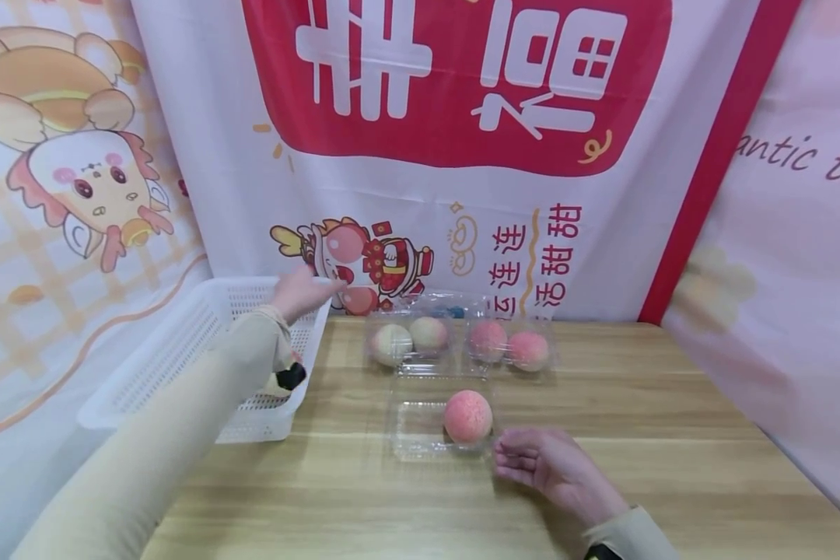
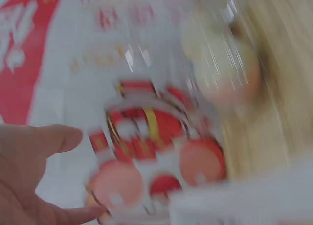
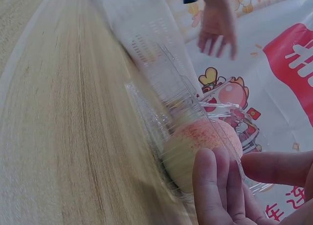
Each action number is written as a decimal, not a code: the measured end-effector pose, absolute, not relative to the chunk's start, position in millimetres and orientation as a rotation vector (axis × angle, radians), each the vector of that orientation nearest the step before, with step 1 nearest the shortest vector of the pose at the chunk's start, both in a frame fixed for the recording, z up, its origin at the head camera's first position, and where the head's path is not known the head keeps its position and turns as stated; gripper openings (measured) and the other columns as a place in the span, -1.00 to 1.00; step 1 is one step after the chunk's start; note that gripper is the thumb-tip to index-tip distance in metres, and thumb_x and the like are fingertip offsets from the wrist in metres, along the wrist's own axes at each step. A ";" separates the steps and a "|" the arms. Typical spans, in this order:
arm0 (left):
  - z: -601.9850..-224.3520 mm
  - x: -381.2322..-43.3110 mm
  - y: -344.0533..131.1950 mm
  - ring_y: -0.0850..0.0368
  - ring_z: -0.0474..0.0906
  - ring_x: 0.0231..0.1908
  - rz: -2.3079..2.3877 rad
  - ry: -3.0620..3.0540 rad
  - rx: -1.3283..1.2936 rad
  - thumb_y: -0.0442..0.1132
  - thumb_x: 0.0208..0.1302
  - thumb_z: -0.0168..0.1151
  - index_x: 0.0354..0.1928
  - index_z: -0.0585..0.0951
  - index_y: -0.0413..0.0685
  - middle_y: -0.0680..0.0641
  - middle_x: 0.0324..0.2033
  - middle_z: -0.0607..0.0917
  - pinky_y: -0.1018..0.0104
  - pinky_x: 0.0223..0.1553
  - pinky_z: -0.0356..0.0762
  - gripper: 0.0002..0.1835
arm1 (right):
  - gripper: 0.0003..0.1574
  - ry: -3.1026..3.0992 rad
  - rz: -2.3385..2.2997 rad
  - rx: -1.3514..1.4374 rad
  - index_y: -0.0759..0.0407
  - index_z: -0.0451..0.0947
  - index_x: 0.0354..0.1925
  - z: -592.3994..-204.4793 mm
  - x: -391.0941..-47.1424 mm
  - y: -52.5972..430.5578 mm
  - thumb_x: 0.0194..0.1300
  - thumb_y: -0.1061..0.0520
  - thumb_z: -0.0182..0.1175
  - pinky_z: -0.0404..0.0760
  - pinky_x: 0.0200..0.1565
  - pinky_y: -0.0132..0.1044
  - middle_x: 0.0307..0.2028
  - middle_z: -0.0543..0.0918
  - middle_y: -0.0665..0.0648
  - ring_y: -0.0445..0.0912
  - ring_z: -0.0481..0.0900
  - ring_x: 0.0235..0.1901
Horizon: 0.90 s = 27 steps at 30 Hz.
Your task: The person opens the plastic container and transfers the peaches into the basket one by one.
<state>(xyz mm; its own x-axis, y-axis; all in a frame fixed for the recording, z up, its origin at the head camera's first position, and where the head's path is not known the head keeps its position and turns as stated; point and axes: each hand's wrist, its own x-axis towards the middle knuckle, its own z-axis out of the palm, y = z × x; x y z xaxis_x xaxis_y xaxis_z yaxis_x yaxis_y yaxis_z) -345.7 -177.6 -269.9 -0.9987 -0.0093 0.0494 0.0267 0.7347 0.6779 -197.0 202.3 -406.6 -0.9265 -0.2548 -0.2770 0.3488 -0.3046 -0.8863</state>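
Plastic box (image 1: 421,426), pinched by right hand (image 1: 553,469), holds peach (image 1: 468,417).

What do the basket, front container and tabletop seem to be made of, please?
The basket looks like white plastic, fairly matte, given its regular perforations. The front container seems thin, glossy clear plastic: see-through, with bright glints. The tabletop shows wood grain under a slight sheen; whether solid wood or laminate, I cannot tell.

- Light-brown wood-grained table (image 1: 350,505)
- White perforated rectangular plastic basket (image 1: 269,429), at left
- Open clear plastic box (image 1: 420,428), near middle
- Two clear plastic boxes (image 1: 507,364) behind
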 end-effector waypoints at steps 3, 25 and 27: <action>-259.5 -333.7 -139.0 0.02 0.48 -0.43 -1.051 -2.772 -0.186 0.14 0.26 0.26 -0.03 0.57 -0.30 -0.18 -0.36 0.61 0.19 -0.40 0.54 -0.42 | -0.90 1.572 -2.273 0.112 0.35 0.64 -0.26 -405.5 -196.9 203.1 0.28 0.37 0.18 0.65 -0.03 -0.11 -0.31 0.71 0.24 -0.01 0.68 -0.27; -314.0 -270.2 -20.6 0.02 0.49 0.09 -1.288 -2.876 -0.850 0.13 0.11 0.45 0.25 0.44 -0.16 -0.09 0.11 0.56 0.14 0.11 0.49 -0.23 | -0.88 1.557 -2.290 0.108 0.40 0.62 -0.23 -407.9 -196.2 205.1 0.28 0.39 0.16 0.65 -0.03 -0.10 -0.33 0.71 0.24 -0.01 0.69 -0.28; -321.5 -271.9 -15.2 0.01 0.48 0.12 -1.358 -2.863 -0.891 0.17 0.10 0.44 0.27 0.42 -0.12 -0.06 0.12 0.55 0.15 0.12 0.48 -0.20 | -0.87 1.550 -2.291 0.109 0.41 0.62 -0.22 -408.5 -196.6 204.9 0.28 0.38 0.16 0.65 -0.03 -0.09 -0.34 0.71 0.24 -0.01 0.69 -0.28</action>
<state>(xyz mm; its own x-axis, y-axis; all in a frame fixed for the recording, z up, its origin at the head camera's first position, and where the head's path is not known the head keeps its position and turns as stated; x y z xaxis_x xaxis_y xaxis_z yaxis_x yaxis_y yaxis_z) -271.9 -15.2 -321.5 -0.8431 0.5299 0.0920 0.4066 0.5160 0.7539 -196.6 204.9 -408.5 -0.9282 -0.2590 -0.2673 0.3444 -0.3256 -0.8806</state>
